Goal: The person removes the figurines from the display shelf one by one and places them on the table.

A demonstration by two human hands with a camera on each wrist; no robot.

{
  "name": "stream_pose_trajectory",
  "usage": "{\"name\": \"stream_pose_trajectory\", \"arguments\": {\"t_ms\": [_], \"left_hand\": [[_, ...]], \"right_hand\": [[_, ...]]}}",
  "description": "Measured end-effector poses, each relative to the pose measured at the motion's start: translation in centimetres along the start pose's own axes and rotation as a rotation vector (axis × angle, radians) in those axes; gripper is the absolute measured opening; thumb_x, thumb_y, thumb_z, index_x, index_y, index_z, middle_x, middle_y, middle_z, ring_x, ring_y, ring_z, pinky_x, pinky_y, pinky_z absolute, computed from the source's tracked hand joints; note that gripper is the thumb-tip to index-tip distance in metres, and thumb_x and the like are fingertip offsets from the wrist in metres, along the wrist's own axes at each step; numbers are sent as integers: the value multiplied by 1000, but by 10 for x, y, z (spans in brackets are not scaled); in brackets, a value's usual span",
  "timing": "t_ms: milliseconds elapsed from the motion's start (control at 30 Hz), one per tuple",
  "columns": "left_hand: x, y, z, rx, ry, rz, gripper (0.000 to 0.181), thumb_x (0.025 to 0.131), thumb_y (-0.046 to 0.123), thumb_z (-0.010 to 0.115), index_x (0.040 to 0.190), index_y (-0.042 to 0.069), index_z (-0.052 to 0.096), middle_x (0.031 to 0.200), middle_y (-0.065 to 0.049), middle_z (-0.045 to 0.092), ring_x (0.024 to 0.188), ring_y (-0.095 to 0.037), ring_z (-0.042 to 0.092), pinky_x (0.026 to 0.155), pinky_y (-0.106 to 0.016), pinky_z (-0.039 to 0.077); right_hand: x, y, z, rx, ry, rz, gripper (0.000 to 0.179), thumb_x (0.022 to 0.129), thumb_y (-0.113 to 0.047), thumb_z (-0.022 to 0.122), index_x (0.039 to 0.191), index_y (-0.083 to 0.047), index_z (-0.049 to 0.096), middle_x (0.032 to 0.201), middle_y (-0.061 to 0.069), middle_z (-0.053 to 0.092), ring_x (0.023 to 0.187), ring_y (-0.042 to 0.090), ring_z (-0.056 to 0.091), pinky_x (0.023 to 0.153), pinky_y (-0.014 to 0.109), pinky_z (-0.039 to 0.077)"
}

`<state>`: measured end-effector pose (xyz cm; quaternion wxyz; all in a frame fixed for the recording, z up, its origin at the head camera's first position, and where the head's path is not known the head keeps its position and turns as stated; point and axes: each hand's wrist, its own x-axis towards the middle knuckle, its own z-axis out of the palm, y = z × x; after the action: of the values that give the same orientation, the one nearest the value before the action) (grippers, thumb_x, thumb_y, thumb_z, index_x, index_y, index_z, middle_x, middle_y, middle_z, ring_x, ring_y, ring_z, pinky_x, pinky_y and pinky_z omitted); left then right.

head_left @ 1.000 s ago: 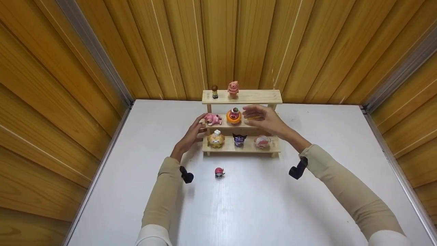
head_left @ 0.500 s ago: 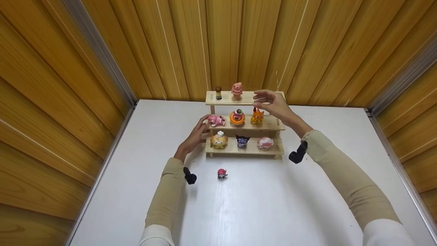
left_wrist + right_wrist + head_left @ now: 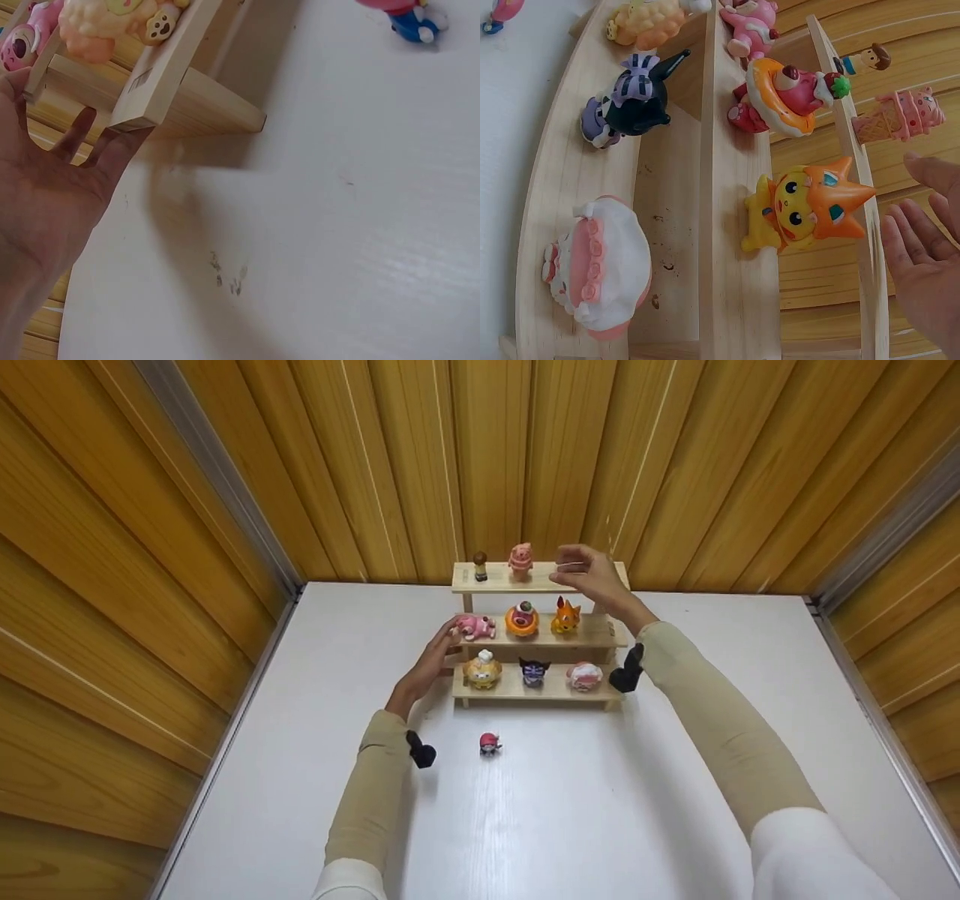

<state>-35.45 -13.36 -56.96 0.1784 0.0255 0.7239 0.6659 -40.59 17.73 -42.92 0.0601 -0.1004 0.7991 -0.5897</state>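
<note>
A three-tier wooden display stand (image 3: pixel 551 691) bears small toy figures. At its left end my left hand (image 3: pixel 52 195) touches the edges of the lower tiers with extended fingers, the thumb near a pink bear figure (image 3: pixel 475 627) lying on the middle tier. My right hand (image 3: pixel 592 574) hovers at the right part of the top tier, fingers apart and nothing between them. Left of it stands a pink ice-cream-cone figure (image 3: pixel 901 116). Below, on the middle tier, sits a yellow figure with an orange pointed hood (image 3: pixel 806 206), beside a bear in an orange ring (image 3: pixel 522 619).
A small brown-haired figure (image 3: pixel 480 565) stands at the top tier's left. The bottom tier holds a chef-hatted figure (image 3: pixel 482 669), a black-and-purple one (image 3: pixel 533 673) and a white-and-pink one (image 3: pixel 584 676). A red-capped figure (image 3: pixel 489 744) stands on the white table (image 3: pixel 555 810) in front.
My right hand has let go of the orange-hooded figure on the middle tier and risen to the top tier. The left hand stays at the stand's left end. The head view has shifted slightly.
</note>
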Motion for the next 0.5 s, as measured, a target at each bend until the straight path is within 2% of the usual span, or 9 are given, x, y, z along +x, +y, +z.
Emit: {"name": "stream_pose_trajectory", "arguments": {"t_ms": [100,167,333,500], "left_hand": [[0,-1,1,-3,-5,15,57,108,48,37,162,40,22,171,-4,20,152,-38,31,114,-66,36],[-1,-4,2,-7,-13,23,56,108,48,37,162,42,22,172,-2,19,152,-38,30,113,-67,35],[-4,-10,5,-6,-18,17,56,107,50,37,161,45,22,172,-2,18,152,-38,30,113,-67,36],[-6,-11,7,-13,-28,17,57,107,50,38,161,46,20,172,-2,15,153,-38,28,114,-67,35]], "right_hand": [[2,-7,4,14,-29,24,64,96,-4,68,152,5,40,151,28,46,140,40,48,112,37,46],[2,-7,8,19,-32,39,67,95,-4,68,154,4,37,154,28,43,143,40,45,117,47,41],[8,9,20,-8,-14,40,71,94,-7,71,155,0,37,155,25,43,144,38,44,119,47,38],[14,9,27,-68,-34,52,75,92,-10,75,155,-1,36,154,22,44,142,37,44,120,45,35]]}}
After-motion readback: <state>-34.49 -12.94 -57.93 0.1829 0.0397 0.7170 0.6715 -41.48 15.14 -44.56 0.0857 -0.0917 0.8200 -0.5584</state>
